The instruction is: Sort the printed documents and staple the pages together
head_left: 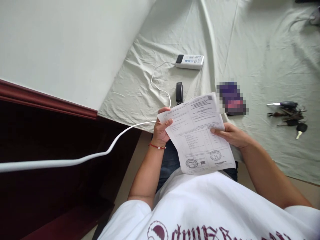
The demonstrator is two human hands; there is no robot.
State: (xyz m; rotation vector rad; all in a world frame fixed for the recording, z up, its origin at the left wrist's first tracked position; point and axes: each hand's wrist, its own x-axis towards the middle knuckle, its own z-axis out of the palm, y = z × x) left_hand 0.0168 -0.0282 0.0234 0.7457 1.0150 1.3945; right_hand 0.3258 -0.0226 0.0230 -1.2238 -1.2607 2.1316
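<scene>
A printed sheet of paper (pixel 197 133) with stamps near its lower edge is held tilted over my lap, at the table's near edge. My left hand (pixel 163 126) pinches its left edge, thumb on the printed face and fingers behind. On the right edge, my right hand (pixel 231 134) grips it the same way, its other fingers hidden under the sheet. A black stapler-like object (pixel 179 92) lies just beyond the paper's top edge, partly covered by it. A white cable (pixel 130 128) runs close behind my left hand.
On the pale green cloth (pixel 255 150) lie a white power bank (pixel 190 62) with a cable plugged in, a pixelated phone-like item (pixel 231 98), and a bunch of keys (pixel 291 115). A white surface with a dark red edge (pixel 47 100) stands at the left.
</scene>
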